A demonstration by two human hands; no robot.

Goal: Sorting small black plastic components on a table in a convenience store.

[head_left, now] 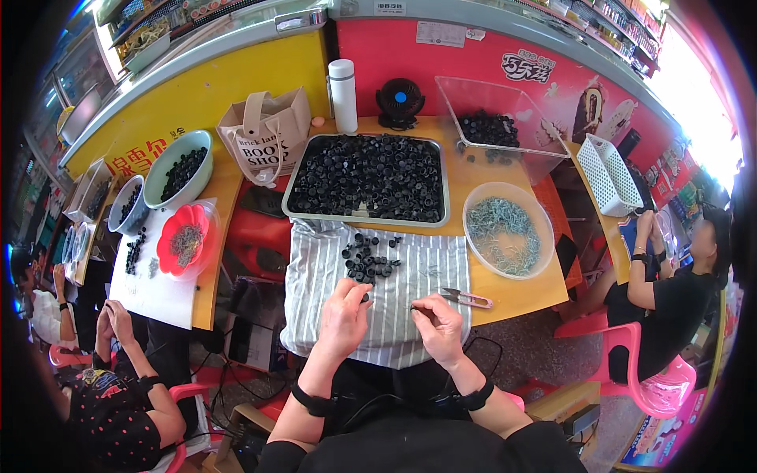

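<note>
My left hand (344, 317) is closed in a pinch, with a small round black plastic cap (365, 298) at its fingertips. To its right, my right hand (438, 325) pinches another small dark piece (414, 308) between thumb and forefinger; its exact kind is too small to make out. Both hands hover over a grey-and-white striped cloth (315, 268), apart from each other. Just beyond them lies a loose pile of black plastic caps (369, 260). Thread snips (467, 298) with a pink handle lie on the cloth's right edge, near my right hand.
A metal tray (288, 206) heaped with black caps stands beyond the cloth. Right of it are a round tub (471, 246) of small metal screws and a clear bin (544, 162). A white bottle (342, 94), black fan (400, 101) and tote bag (268, 130) stand behind. People sit on both sides.
</note>
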